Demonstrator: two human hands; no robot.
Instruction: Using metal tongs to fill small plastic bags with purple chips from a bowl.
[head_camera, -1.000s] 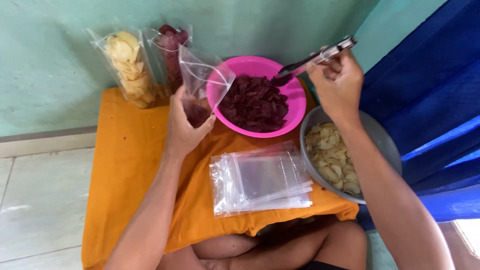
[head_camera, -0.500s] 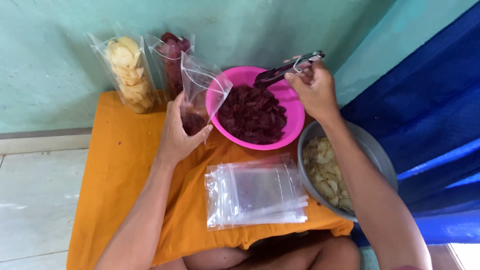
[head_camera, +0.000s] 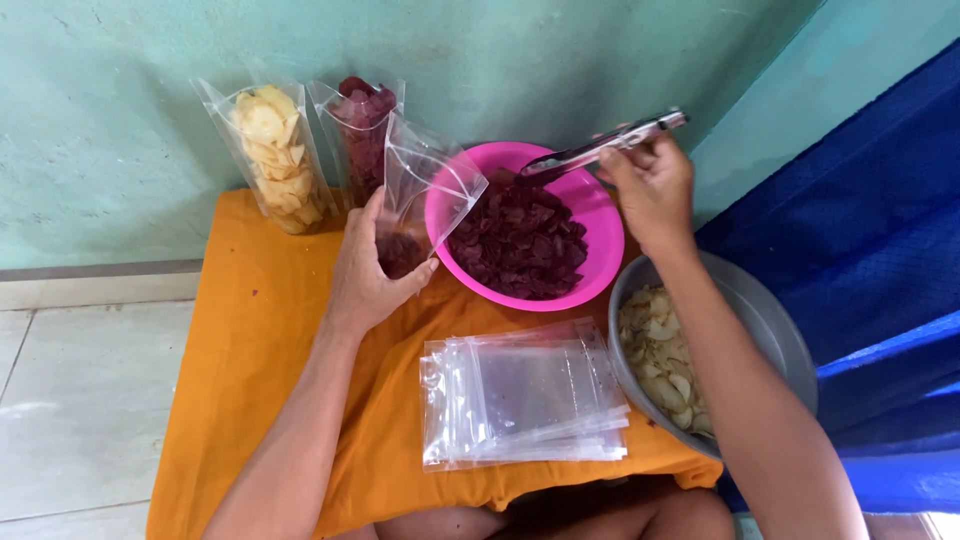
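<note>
Left hand (head_camera: 365, 275) grips an open clear bag (head_camera: 425, 190) beside the pink bowl (head_camera: 600, 215), a small heap of dark red chips at its bottom, so most of it is unfilled. Right hand (head_camera: 650, 190) clenches metal tongs (head_camera: 600, 152) over the bowl's far rim. Two filled bags (head_camera: 275, 155) lean against the wall; empty bags (head_camera: 525, 395) wait stacked. Whether the tong tips hold anything is hard to make out.

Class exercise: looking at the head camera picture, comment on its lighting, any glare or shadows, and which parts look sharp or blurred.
Head view: soft, even daylight with only faint shadows; mild glare on the clear bag in the left hand and on the stack of empty bags; the metal tongs in the right hand show slight motion blur; the pink bowl looks sharp; the bottom right corner is overexposed.
</note>
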